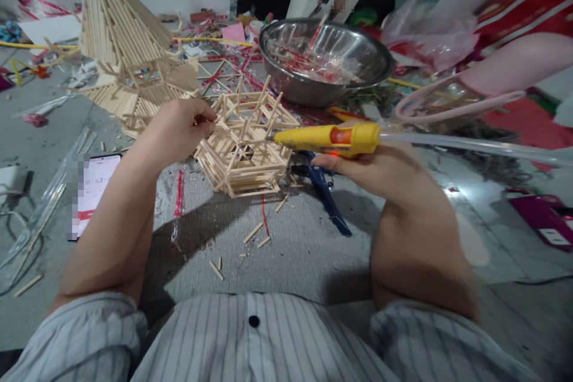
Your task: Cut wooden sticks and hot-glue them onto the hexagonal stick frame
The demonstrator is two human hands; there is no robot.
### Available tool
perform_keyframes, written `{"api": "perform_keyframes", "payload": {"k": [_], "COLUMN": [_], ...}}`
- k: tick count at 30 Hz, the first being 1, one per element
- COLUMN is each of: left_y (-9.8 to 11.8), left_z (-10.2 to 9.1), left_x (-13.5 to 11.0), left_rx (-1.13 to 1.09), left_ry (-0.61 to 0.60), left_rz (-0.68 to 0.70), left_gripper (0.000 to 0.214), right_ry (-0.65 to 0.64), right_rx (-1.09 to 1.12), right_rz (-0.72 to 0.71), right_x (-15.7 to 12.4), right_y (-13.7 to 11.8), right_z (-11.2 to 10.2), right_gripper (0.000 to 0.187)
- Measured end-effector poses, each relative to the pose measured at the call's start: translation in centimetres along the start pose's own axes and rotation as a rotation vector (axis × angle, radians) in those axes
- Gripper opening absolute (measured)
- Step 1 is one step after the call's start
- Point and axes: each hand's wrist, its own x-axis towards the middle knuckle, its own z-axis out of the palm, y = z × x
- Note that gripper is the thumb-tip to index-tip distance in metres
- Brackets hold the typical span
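My right hand is wrapped around a yellow hot glue gun, with a long clear glue stick running out of its back. The gun's nozzle points left, over the top of a many-sided frame of thin wooden sticks. Short sticks stand up from the frame's upper edge. At the frame's upper left side is my left hand, fingers closed in a pinch; what is between the fingertips is hidden. Behind my left hand rises a stick-built model with a pointed roof.
Behind the frame stands a steel bowl with red-and-clear wrappers. Blue-handled pliers lie under the glue gun. A phone rests left beside my forearm. Cut stick pieces are scattered in front, and a purple object lies far right.
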Motion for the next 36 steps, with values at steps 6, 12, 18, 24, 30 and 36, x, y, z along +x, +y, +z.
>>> {"api": "perform_keyframes", "payload": {"k": [6, 12, 18, 24, 30, 36], "left_y": [0.0, 0.1, -0.2, -0.4, 0.3, 0.7], "left_z": [0.0, 0.0, 0.0, 0.1, -0.4, -0.5], "left_x": [0.0, 0.0, 0.0, 0.1, -0.2, -0.2], "left_rx": [0.009, 0.03, 0.032, 0.032, 0.061, 0.073], "left_ry": [-0.004, -0.022, -0.02, -0.01, -0.084, -0.109], "left_rz": [0.015, 0.002, 0.029, 0.058, -0.028, -0.05], "left_gripper": [0.014, 0.016, 0.016, 0.017, 0.023, 0.026], "right_ry": [0.026, 0.004, 0.006, 0.002, 0.021, 0.051], "right_rx": [-0.034, -0.005, -0.003, -0.074, -0.087, -0.035], "right_rz": [-0.012, 0.013, 0.013, 0.034, 0.059, -0.002], "right_x": [0.0, -0.1, -0.3, -0.2, -0.3, -0.2], "right_y": [0.2, 0.3, 1.1, 0.7, 0.2, 0.8], "right_z": [-0.1, 0.0, 0.1, -0.3, -0.6, 0.1], "right_gripper": [0.049, 0.047, 0.044, 0.05, 0.057, 0.055]}}
